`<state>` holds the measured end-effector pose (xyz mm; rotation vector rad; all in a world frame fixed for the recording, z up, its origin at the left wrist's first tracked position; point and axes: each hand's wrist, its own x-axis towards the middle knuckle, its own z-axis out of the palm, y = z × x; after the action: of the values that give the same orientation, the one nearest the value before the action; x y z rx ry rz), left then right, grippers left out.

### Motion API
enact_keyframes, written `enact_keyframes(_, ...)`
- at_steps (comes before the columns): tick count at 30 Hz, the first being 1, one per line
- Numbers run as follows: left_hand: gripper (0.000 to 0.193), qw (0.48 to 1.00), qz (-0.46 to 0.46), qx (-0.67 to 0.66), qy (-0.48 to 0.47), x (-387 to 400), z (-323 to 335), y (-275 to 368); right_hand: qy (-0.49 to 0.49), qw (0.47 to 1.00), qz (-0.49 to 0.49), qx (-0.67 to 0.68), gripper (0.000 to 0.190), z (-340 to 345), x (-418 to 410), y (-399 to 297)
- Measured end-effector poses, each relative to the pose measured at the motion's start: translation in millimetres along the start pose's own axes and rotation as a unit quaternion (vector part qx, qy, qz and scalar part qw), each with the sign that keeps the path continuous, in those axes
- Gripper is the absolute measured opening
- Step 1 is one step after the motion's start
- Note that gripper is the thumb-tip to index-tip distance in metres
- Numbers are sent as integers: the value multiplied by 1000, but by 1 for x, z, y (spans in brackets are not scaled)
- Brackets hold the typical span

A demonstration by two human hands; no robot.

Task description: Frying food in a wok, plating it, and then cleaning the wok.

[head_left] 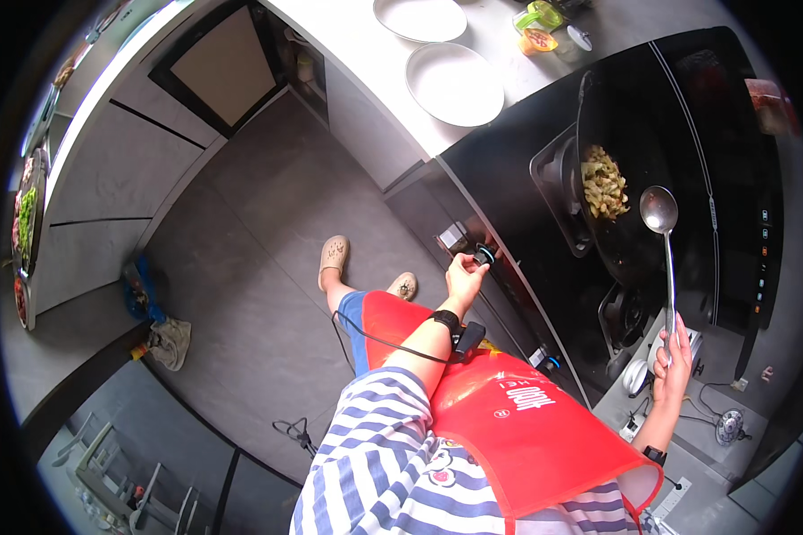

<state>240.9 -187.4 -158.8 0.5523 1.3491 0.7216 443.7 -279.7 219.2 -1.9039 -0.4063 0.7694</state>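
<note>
My left hand (465,277) grips a round black stove knob (484,255) with a lit blue ring on the front of the black gas stove (508,180). My right hand (672,361) is closed around the long handle of a metal ladle (659,208), whose bowl is over the dark wok (622,251). Chopped, browned pale food pieces (603,184) lie in the wok, beside the ladle bowl and apart from it. The wok sits over a burner support (555,194). Whether a flame burns beneath it is hidden.
Two white plates (455,83) and small lidded seasoning containers (541,30) stand on the white counter beyond the stove. A second burner (622,321) lies near my right hand. A black cable (395,342) crosses my left forearm. Plates with food (27,227) rest on the far-left counter.
</note>
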Motion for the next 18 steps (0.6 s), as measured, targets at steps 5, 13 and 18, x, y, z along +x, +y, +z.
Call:
enact_keyframes(5, 34, 977, 139, 162, -25, -5, -9, 21, 7, 1000, -5, 0, 44, 0, 0, 0)
enact_keyframes(13, 34, 901, 307, 307, 17, -12, -9, 14, 29, 999, 5, -26, 45, 10, -4, -6)
enact_keyframes(18, 55, 896, 288, 330, -78, -6, -31, 31, 11, 987, -81, -139, 42, 25, 48, -12)
